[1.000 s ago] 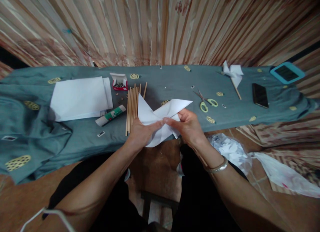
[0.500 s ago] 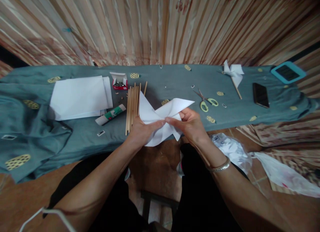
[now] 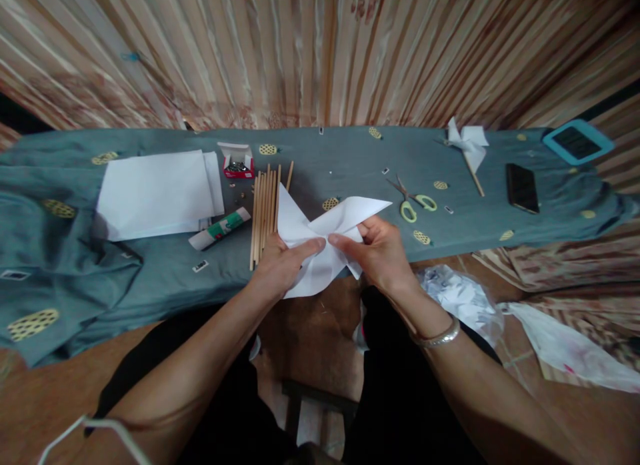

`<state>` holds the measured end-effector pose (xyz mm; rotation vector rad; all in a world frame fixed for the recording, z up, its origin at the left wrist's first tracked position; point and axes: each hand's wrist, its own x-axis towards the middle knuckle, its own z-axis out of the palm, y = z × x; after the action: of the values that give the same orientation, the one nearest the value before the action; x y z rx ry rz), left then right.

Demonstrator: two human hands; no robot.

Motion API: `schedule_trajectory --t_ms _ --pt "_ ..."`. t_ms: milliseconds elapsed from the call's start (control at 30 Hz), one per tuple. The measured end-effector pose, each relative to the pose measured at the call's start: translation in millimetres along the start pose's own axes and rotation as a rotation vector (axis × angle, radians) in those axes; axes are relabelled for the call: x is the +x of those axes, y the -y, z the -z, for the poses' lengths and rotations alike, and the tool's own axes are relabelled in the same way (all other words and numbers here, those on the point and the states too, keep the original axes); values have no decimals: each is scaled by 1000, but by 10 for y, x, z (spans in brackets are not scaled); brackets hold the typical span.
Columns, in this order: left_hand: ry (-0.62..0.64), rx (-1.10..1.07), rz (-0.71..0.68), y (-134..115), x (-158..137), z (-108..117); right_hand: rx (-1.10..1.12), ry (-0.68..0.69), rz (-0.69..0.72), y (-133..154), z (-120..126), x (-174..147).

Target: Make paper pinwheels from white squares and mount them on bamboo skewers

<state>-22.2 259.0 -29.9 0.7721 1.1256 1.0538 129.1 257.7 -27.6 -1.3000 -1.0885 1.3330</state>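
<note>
A white paper pinwheel [image 3: 325, 273] with curved blades is held between both hands at the table's near edge. My left hand [image 3: 281, 263] grips its left side, the thumb pressed near the centre. On its right side my right hand [image 3: 381, 250] pinches it, thumb on top close to the middle and fingers curled behind the paper. Both hands' fingers beneath the paper are partly hidden. Just behind my left hand lies a bundle of wooden sticks [image 3: 263, 211]. Green-handled scissors [image 3: 411, 199] rest with open blades beyond my right hand.
Left on the cloth-covered table [image 3: 350, 165] lie a paper stack [image 3: 153, 195], a red-and-white box [image 3: 237, 163] of small metal pieces and a glue tube [image 3: 220, 229]. Rightward are another pinwheel on a stick [image 3: 469, 145], a phone [image 3: 521, 188] and a blue-framed tablet [image 3: 577, 143].
My left thumb has drawn back slightly to the left from the pinwheel's centre, leaving a small gap between the thumbs. Both hands still hold the paper.
</note>
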Motion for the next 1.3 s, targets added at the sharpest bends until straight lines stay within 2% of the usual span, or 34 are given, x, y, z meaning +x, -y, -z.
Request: schedule_trajectory --t_ms 200,400,633,767,933,1000,1100,1200,1300 --pt "-3 -7 0 32 37 8 -56 -39 48 -39 24 10" --pt "53 26 -25 54 50 17 -103 -35 94 -60 54 10" --pt "-97 73 -6 -41 22 -67 -193 -46 119 -45 50 -12" --pt "-105 68 -2 -26 21 -72 -242 -69 141 -34 41 -29" --pt "-124 95 -91 -4 20 -55 -249 -69 136 -8 16 -46" --pt "-133 106 -75 -9 22 -49 -244 -67 127 -3 14 -45" --pt "-92 97 -11 -16 29 -39 -215 -64 125 -16 26 -32" --pt "-22 63 -27 -14 32 -29 -174 -57 117 -39 37 -17" --pt "-30 80 -33 -10 30 -16 -115 -42 96 -41 31 -19"
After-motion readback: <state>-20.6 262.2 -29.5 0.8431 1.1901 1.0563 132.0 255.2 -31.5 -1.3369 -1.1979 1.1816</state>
